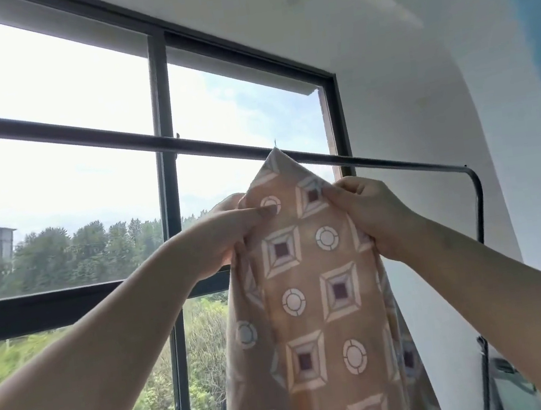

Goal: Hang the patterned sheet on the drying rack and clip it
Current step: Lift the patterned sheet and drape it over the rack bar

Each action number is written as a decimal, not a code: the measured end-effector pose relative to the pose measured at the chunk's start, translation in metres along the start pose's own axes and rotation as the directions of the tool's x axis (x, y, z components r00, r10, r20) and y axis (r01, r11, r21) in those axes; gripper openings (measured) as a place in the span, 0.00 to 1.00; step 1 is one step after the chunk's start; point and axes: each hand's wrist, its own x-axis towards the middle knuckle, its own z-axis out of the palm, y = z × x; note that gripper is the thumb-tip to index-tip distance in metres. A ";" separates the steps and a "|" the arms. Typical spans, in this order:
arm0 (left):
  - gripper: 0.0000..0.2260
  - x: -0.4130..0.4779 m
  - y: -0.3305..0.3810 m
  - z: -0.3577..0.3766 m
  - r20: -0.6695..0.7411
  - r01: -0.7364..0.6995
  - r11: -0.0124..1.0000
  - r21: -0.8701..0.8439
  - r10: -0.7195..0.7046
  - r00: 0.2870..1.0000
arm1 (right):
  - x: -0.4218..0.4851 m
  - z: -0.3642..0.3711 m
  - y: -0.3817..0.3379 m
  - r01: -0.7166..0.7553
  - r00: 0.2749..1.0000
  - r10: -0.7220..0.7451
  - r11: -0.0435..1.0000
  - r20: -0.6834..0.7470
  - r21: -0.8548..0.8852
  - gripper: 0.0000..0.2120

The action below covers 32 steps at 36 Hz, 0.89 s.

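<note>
The patterned sheet (313, 302), tan with white squares and circles, hangs down in front of me with one pointed corner raised to the top bar of the drying rack (81, 136). My left hand (228, 238) pinches the sheet's left edge just below that corner. My right hand (370, 212) grips the right edge at the same height. The corner's tip touches or overlaps the dark bar; I cannot tell whether it lies over it. No clip is visible.
The rack's bar runs from the left edge to a rounded bend (474, 184) at the right and drops down beside the white wall (422, 116). Behind it stands a large dark-framed window (165, 149). A grey object (509, 380) sits low right.
</note>
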 end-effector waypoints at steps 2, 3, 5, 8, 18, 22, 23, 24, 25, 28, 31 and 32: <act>0.10 -0.003 -0.003 0.005 0.137 0.056 0.994 0.093 -0.068 0.988 | -0.002 0.005 0.002 0.019 0.998 -0.016 0.998 0.057 -0.063 0.10; 0.09 -0.004 -0.005 0.010 0.140 0.101 0.986 0.135 -0.120 0.983 | -0.002 0.008 0.004 0.038 0.996 -0.031 0.995 0.081 -0.091 0.10; 0.05 -0.002 -0.012 0.017 0.059 0.152 0.972 0.177 -0.165 0.985 | -0.004 0.013 0.007 0.072 0.993 -0.059 0.989 0.103 -0.128 0.11; 0.05 0.007 -0.018 0.016 -0.118 0.122 0.984 0.130 -0.107 0.987 | -0.008 0.013 0.014 0.055 0.992 -0.036 0.986 0.118 -0.157 0.14; 0.09 0.018 0.001 0.000 -0.412 -0.052 0.997 -0.064 0.021 0.911 | -0.032 0.023 0.055 -0.143 0.782 0.363 0.896 0.507 -0.421 0.12; 0.09 0.019 0.000 -0.006 -0.420 -0.033 0.996 -0.086 -0.006 0.908 | -0.037 0.030 0.072 -0.120 0.731 0.462 0.812 0.503 -0.572 0.12; 0.09 0.018 0.000 -0.007 -0.429 -0.031 0.995 -0.100 -0.015 0.903 | -0.038 0.031 0.076 -0.118 0.711 0.494 0.786 0.501 -0.607 0.11; 0.09 0.018 -0.001 -0.009 -0.439 -0.032 0.993 -0.115 -0.022 0.898 | -0.039 0.031 0.080 -0.125 0.683 0.533 0.759 0.500 -0.639 0.11; 0.09 0.017 -0.002 -0.011 -0.447 -0.030 0.991 -0.132 -0.033 0.894 | -0.040 0.032 0.084 -0.139 0.645 0.577 0.733 0.501 -0.666 0.10; 0.09 0.017 -0.006 -0.016 -0.462 -0.046 0.974 -0.223 -0.064 0.884 | -0.044 0.035 0.096 -0.153 0.529 0.689 0.652 0.496 -0.743 0.13; 0.09 0.017 -0.007 -0.020 -0.479 -0.072 0.954 -0.291 -0.080 0.874 | -0.048 0.041 0.111 -0.123 0.450 0.752 0.586 0.481 -0.801 0.16; 0.09 0.018 -0.008 -0.022 -0.480 -0.079 0.951 -0.300 -0.079 0.873 | -0.049 0.042 0.116 -0.127 0.436 0.766 0.571 0.472 -0.811 0.16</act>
